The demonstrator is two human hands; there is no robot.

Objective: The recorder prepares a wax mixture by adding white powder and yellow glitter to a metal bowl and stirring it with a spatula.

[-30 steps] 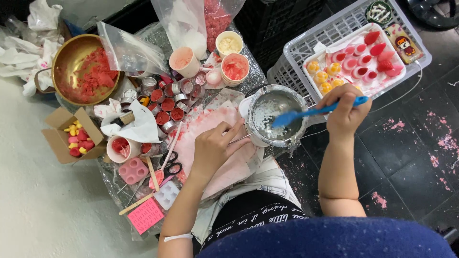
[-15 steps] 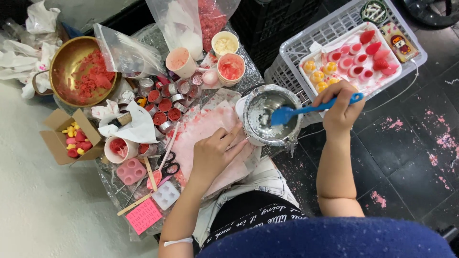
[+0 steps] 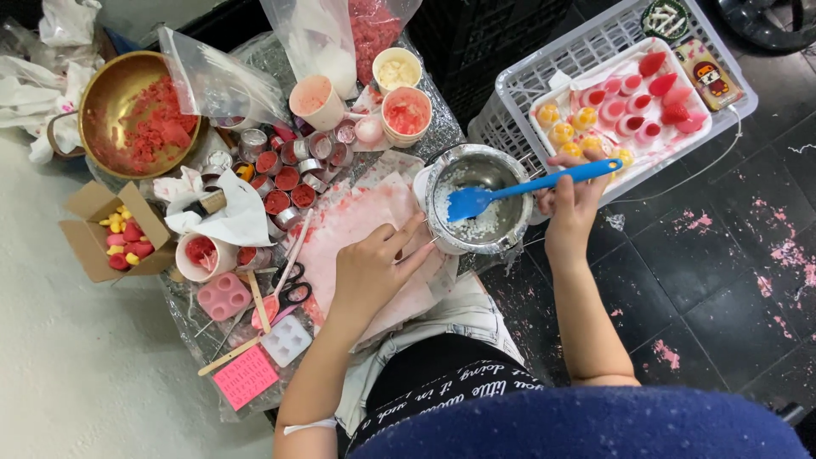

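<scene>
My right hand [image 3: 571, 204] grips the handle of a blue spatula [image 3: 518, 189], whose blade rests inside a small steel pot [image 3: 476, 197] holding white wax flakes. My left hand [image 3: 371, 270] lies on pink-stained white paper [image 3: 357, 229] just left of the pot, its fingertips touching the pot's rim. The pot sits at the near right corner of the cluttered work surface.
A brass bowl of red wax [image 3: 136, 115], several small tins [image 3: 285, 174], paper cups [image 3: 406, 112], plastic bags [image 3: 340, 38], pink moulds [image 3: 223, 296], scissors [image 3: 285, 293] and a cardboard box [image 3: 110, 234] crowd the left. A white basket [image 3: 518, 93] with finished candles stands right, on dark tiles.
The spatula's blade has shifted slightly within the pot as my right hand moved. My left hand stays at the pot's left rim.
</scene>
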